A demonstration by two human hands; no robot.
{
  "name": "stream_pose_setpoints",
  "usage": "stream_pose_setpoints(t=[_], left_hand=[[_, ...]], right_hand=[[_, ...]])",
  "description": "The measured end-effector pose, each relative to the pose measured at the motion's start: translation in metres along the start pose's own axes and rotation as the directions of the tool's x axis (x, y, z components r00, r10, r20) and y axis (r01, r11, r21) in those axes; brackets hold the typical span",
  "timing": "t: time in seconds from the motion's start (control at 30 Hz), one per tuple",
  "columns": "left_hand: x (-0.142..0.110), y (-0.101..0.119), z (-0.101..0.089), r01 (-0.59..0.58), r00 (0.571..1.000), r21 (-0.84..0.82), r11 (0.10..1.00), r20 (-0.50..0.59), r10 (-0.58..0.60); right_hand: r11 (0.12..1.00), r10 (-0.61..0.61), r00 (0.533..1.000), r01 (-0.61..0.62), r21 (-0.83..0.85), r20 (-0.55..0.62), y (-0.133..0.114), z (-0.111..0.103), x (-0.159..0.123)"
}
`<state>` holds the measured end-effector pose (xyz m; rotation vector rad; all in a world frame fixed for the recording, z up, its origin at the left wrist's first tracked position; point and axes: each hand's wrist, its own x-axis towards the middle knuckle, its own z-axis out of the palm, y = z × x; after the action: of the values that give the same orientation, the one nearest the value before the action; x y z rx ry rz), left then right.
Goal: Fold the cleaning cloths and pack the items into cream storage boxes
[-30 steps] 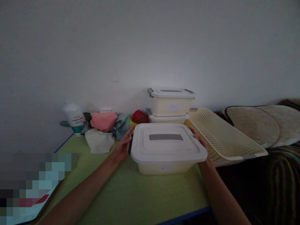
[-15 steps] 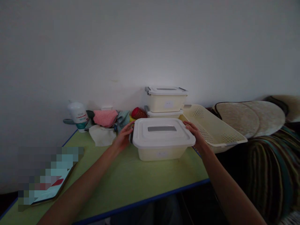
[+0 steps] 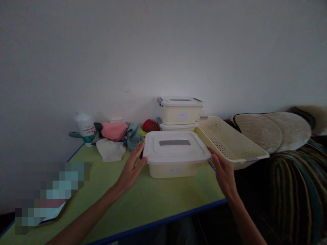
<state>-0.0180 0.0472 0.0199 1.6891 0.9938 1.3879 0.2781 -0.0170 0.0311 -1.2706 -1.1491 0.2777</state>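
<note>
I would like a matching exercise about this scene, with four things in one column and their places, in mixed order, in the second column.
Things:
1. pink cloth
2. front lidded box
3. basket with holes
4. white bottle

Places:
A. to the right of the stacked boxes
B. near the back left corner of the table
C. between the left hand and the right hand
D. just behind the white cloth

Right pairs: 1-D, 2-C, 3-A, 4-B
</note>
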Motion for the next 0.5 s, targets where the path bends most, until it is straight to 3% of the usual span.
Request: stream_pose_setpoints(t=[0.5], left_hand=[[0.0028, -0.0029, -0.0014, 0.022, 0.999, 0.105, 0.994, 0.046, -0.027]], right_hand=[[0.997, 0.007, 1.000, -0.008, -0.071, -0.015, 0.0078, 0.0030, -0.0102]])
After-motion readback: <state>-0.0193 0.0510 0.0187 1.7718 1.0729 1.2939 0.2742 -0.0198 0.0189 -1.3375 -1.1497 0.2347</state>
